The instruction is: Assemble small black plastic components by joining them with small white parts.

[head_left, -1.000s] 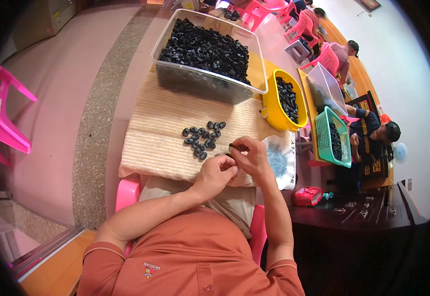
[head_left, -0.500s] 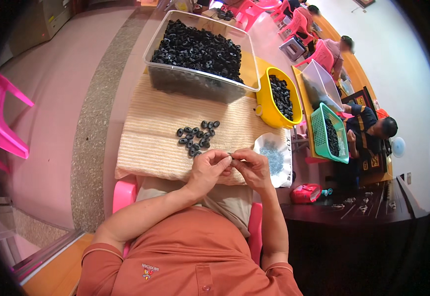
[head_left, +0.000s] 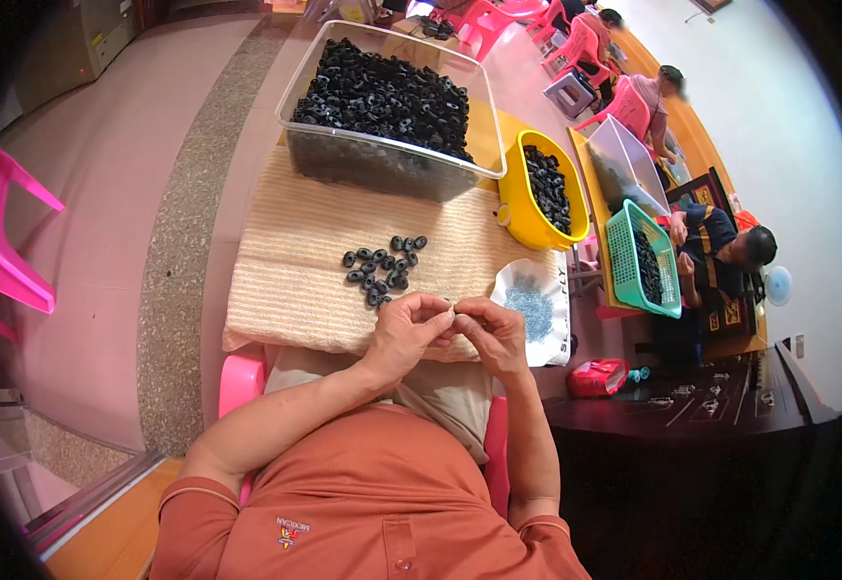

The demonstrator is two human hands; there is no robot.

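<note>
My left hand [head_left: 404, 335] and my right hand [head_left: 494, 334] meet fingertip to fingertip over the near edge of the striped cloth [head_left: 290, 242]. Both are closed in a pinch; whatever is between the fingers is too small and too covered to name. Just beyond my left hand lies a loose cluster of small black parts with holes [head_left: 379, 255]. To the right of my right hand is a white dish with a wavy rim [head_left: 560, 324], holding many tiny clear bluish pieces [head_left: 529, 311].
At the table's far side stands a big clear plastic bin [head_left: 373, 159] full of black parts. Right of it is a yellow tub [head_left: 527, 224] with more. Farther right are a green basket [head_left: 667, 302], a clear bin [head_left: 634, 159] and a seated person [head_left: 721, 242]. A pink stool [head_left: 5, 242] stands left.
My hands keep the same fingertip pinch, with only a slight shift of the fingers. The person at the right has raised a hand beside the green basket.
</note>
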